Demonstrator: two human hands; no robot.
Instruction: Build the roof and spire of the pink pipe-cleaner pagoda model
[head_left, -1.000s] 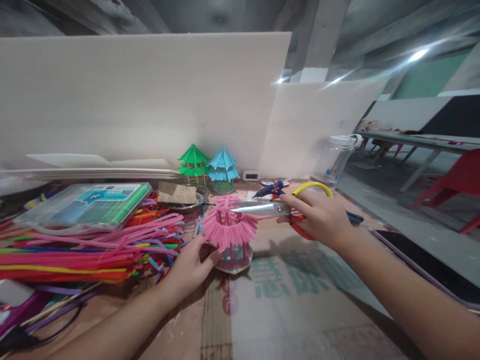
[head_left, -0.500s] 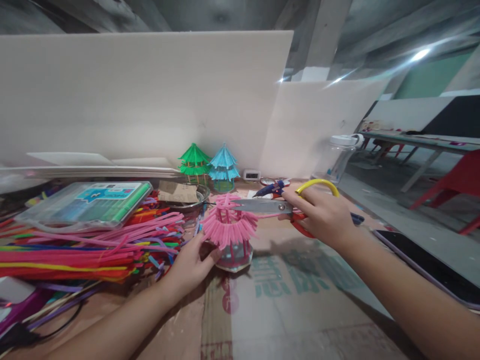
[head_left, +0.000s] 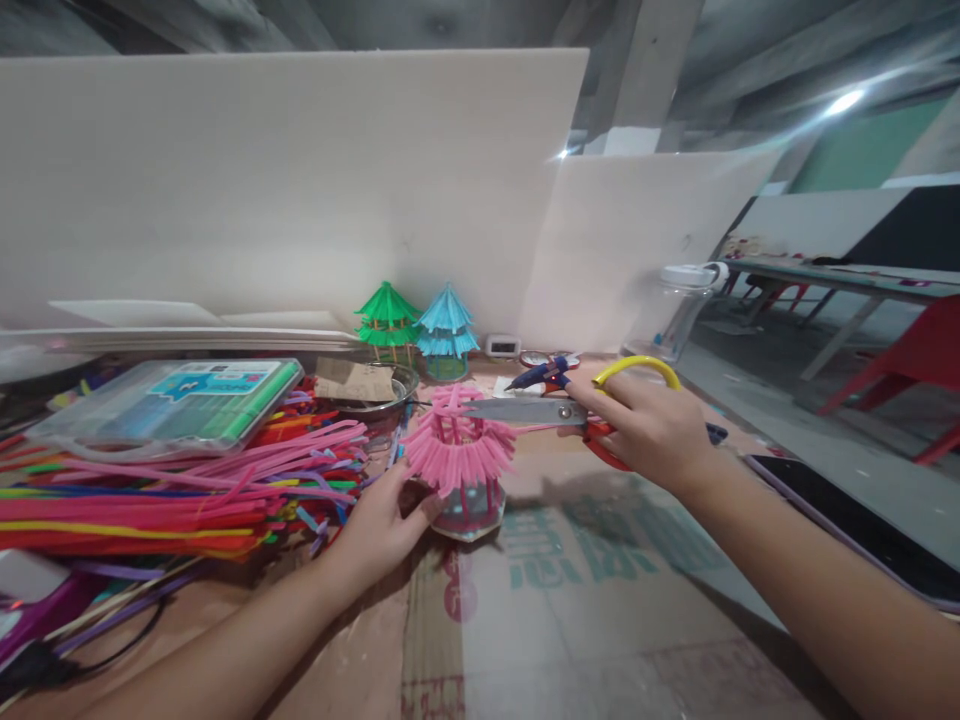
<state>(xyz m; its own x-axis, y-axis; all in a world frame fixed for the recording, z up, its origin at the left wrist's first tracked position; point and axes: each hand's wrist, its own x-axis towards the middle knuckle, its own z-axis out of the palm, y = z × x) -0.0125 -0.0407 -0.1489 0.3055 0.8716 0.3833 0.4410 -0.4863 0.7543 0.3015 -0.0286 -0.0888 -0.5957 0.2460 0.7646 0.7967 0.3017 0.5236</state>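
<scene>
Cardboard-covered table (head_left: 600,620), left hand (head_left: 379,530) gripping one pink model (head_left: 460,462), right hand (head_left: 649,425) clasping one scissors (head_left: 525,410)

We see white foam boards (head_left: 285,190) standing as a wall behind the worktable (head_left: 600,620), which is covered in printed cardboard. Grey concrete beams (head_left: 637,70) overhead, a bright light (head_left: 844,102) upper right. Right side: grey floor (head_left: 810,400), red chair (head_left: 915,370), long table (head_left: 840,280).
</scene>
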